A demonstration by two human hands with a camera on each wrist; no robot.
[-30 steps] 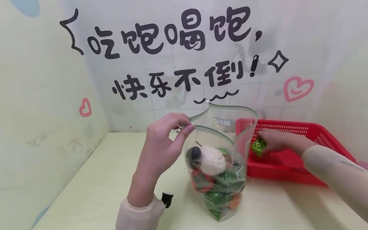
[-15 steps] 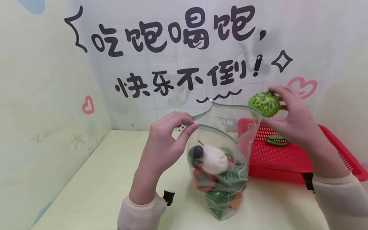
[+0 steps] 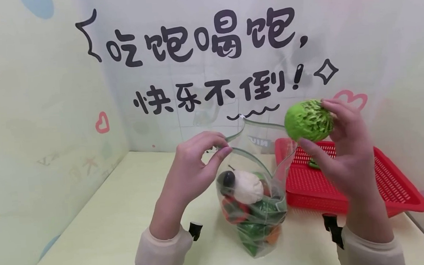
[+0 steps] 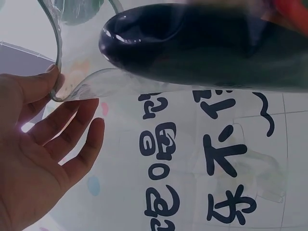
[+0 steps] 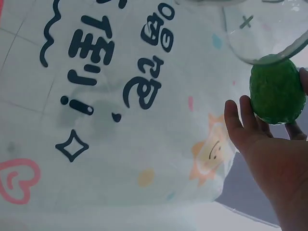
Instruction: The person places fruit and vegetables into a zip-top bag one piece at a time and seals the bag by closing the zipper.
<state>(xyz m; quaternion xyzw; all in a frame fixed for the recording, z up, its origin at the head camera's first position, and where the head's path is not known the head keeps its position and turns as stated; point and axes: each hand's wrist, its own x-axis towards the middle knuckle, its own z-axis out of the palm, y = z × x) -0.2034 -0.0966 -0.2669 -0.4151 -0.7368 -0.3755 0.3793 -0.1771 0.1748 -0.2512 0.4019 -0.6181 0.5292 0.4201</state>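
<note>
A clear zip bag with a green seal strip stands upright, its mouth spread. My left hand pinches the left rim between thumb and fingers. Inside lie a dark eggplant, a white lumpy vegetable, a red-orange piece and several green pieces. Up beside the bag's right rim, my right hand grips a rounded green toy vegetable with a crinkled surface, thumb below and fingers on the far side. The right wrist view shows this green vegetable near the bag's edge.
Behind and right of the bag sits a red perforated basket. A green pod-like piece lies in it, partly hidden by my right hand. White printed walls close off the back and both sides of the pale table.
My right hand has lifted the green vegetable out of the red basket and turned it, bringing it up next to the bag's rim. The left hand keeps its pinch on the bag.
</note>
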